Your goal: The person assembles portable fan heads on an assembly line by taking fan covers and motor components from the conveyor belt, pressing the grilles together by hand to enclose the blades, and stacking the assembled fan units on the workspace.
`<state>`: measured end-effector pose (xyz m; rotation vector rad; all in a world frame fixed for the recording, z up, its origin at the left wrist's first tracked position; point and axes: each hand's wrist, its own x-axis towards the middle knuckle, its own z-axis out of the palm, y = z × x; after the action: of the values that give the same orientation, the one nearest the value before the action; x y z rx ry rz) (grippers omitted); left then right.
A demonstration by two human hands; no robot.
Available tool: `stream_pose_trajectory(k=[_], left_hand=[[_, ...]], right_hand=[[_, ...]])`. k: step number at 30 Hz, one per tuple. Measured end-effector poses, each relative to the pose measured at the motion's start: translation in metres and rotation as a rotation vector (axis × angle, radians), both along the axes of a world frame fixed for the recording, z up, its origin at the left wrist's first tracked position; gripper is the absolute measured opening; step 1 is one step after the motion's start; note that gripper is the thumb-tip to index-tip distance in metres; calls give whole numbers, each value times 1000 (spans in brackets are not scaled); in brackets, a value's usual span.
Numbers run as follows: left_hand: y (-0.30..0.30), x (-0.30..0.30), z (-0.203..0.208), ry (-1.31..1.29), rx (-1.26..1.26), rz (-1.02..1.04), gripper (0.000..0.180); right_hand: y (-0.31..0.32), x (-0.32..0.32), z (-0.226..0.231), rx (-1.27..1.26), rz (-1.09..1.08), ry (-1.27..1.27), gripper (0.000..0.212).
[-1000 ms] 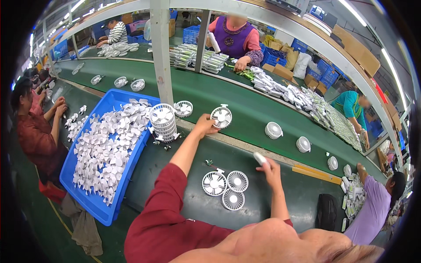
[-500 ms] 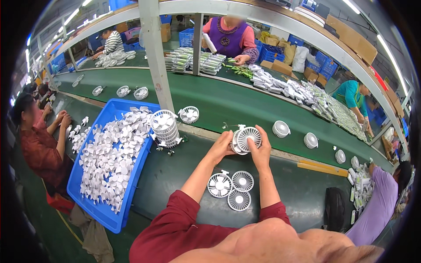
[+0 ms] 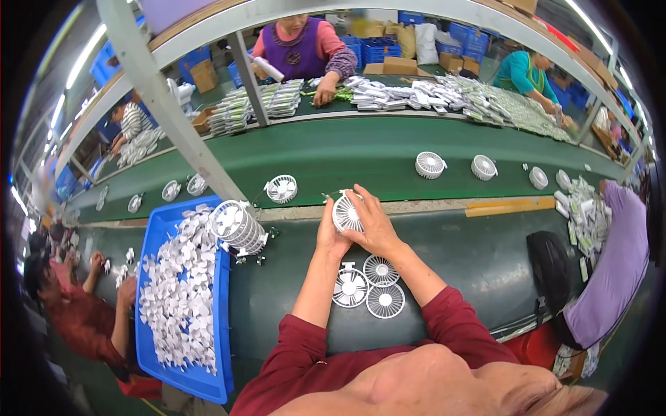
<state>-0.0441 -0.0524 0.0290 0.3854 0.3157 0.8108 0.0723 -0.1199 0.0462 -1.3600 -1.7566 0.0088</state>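
Between both my hands is a small round white fan head [image 3: 346, 214] with a slatted grille. My left hand [image 3: 331, 236] cups it from the left and below. The fingers of my right hand [image 3: 375, 225] wrap over its right side, covering part of the grille. Just below, on the dark green worktop [image 3: 458, 267], lie a white fan housing with blades [image 3: 350, 287] and two loose round grilles, an upper one [image 3: 381, 271] and a lower one [image 3: 385, 301]. To the left, a leaning stack of white fan housings [image 3: 239, 227] stands beside the bin.
A blue bin [image 3: 223, 312] full of white fan blades [image 3: 177, 291] is at the left. Behind the worktop runs a green conveyor belt [image 3: 333, 156] carrying spaced fan heads [image 3: 430, 165]. A slanting metal post [image 3: 166, 97] rises behind the stack. A black bag [image 3: 549, 267] lies right; co-workers sit around.
My view has turned, shifting the scene. My right hand now wraps over the fan head's grille, where before its thumb lay on the front; both hands are closer together.
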Motion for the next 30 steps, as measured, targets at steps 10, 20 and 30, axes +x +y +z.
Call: stream_pose_trajectory(k=[10, 20, 30], left_hand=[[-39, 25, 12, 536, 754, 702, 39], [-6, 21, -19, 659, 841, 545, 42], [82, -31, -35, 1405, 1381, 783, 45]], right_hand=[[3, -14, -9, -177, 270, 729, 64], [28, 8, -22, -404, 188, 855, 50], [-11, 83, -16, 10, -407, -83, 54]])
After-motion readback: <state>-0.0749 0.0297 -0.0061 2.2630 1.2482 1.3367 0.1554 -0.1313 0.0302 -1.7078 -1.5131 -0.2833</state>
